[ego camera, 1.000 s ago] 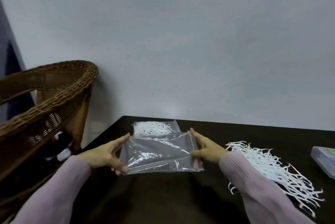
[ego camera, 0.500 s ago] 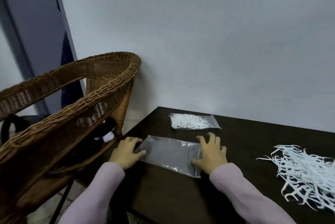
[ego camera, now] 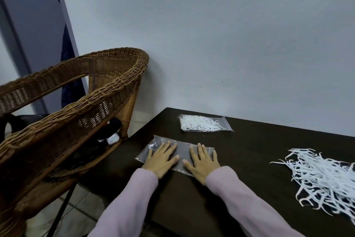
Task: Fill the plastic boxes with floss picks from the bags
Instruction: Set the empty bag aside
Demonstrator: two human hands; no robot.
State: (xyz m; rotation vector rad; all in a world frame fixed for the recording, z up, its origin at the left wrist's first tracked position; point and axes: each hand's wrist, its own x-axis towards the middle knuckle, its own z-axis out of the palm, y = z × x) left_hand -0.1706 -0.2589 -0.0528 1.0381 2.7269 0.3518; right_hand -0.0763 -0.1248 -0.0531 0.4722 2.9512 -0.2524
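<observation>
An empty clear plastic bag (ego camera: 182, 150) lies flat on the dark table (ego camera: 259, 146) near its left corner. My left hand (ego camera: 161, 160) and my right hand (ego camera: 203, 163) both press flat on the bag, fingers straight and spread. Behind it, a sealed clear bag of white floss picks (ego camera: 201, 123) lies by the wall. A loose heap of white floss picks (ego camera: 322, 177) is spread on the table at the right. No plastic box is in view.
A wicker chair (ego camera: 80, 102) stands close against the table's left edge, with dark items on its seat. A plain grey wall runs behind the table. A tiled floor shows below the chair.
The empty bag went from held up between both hands to lying on the table. Both hands moved onto it, palms down. The view swung left, and the box at the right left the frame.
</observation>
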